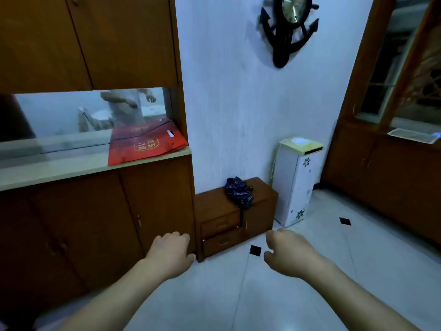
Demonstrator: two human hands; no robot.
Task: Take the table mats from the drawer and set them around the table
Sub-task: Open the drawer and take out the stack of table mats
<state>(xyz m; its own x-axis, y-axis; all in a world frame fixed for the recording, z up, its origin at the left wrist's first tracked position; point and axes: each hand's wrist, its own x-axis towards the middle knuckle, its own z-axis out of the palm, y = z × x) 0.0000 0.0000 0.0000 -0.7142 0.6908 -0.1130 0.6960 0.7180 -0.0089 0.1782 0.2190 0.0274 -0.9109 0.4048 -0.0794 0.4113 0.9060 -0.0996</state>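
I see both arms reaching forward over a glossy pale tiled floor [310, 295] set with small black diamond insets. My left hand [170, 249] hangs knuckles-up with the fingers loosely curled and holds nothing; it sits in front of the lower corner of a tall brown wooden cupboard [83, 223]. My right hand [286, 252] is the same, loosely curled with nothing in it, above the floor.

Between the hands and farther off stands a low boxy wooden chest [260, 197] against the white wall. On its left side are two flat-fronted drawers, the upper drawer [220, 224] and the lower drawer [223, 242], each with a small handle. Both fronts look pushed in, so I cannot tell where the table mats lie.

A crumpled dark striped cloth [238, 192] lies on the chest top. Just right of the chest is a tall white box-shaped stand [296, 187] printed with flowers. A flat red paper bag [145, 144] rests on the cupboard's smooth pale counter [59, 168].
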